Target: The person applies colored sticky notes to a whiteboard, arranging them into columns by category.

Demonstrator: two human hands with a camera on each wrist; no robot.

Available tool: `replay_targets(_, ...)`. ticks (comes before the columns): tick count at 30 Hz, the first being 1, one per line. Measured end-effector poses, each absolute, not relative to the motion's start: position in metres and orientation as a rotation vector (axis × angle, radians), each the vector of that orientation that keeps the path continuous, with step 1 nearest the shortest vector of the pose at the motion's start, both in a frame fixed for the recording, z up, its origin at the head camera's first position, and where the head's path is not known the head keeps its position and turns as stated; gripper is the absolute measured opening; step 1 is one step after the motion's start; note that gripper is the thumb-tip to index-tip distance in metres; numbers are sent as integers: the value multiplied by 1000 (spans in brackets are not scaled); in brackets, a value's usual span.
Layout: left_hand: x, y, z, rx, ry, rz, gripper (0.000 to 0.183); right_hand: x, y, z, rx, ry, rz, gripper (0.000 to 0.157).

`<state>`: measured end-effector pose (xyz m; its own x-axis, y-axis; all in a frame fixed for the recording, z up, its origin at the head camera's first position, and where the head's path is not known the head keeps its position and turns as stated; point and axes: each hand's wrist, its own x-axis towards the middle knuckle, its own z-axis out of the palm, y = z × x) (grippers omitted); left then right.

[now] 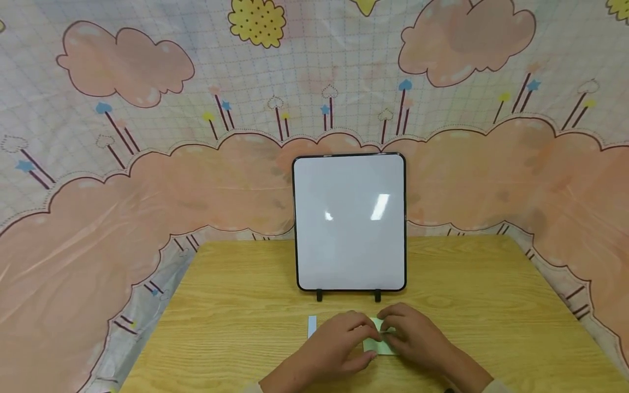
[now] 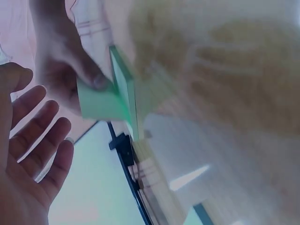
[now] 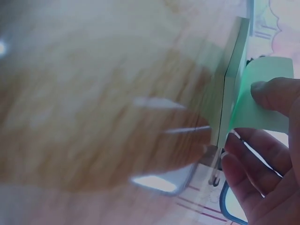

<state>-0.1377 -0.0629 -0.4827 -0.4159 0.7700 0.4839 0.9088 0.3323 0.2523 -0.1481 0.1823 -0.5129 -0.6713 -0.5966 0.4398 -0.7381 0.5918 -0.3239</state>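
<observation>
A pad of pale green sticky notes (image 1: 380,348) lies on the table in front of me, its thickness showing in both wrist views. My right hand (image 1: 417,335) pinches the pad's top sheet (image 3: 262,115), which is bent up from the pad (image 3: 234,79); the thumb lies on the sheet and the fingers are behind it. To the left of the pad is my left hand (image 1: 339,344). In the left wrist view its fingers (image 2: 40,138) are spread and loosely bent, holding nothing, a little apart from the lifted sheet (image 2: 101,103).
Behind the pad a blank whiteboard (image 1: 351,224) with a black frame stands upright on two black feet (image 1: 319,295). A narrow pale strip (image 1: 312,326) lies on the wooden table (image 1: 221,327), partly behind my left hand. Patterned cloth (image 1: 221,185) surrounds the table's back and sides.
</observation>
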Motion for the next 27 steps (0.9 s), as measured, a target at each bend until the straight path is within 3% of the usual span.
replay_targets(6,-128,-59,-492,-1600,-2314,-492,21,-149,181,-512,1050,-2578,718,18)
replay_targets(17,-129,-60,-507,-1575,-2506,-91,48,-150,179,-510,1004,-2629,724,20)
replay_targets(27,-129,-61,-508,-1540,-2572,16,56,-155,176,-510,985,-2690,691,19)
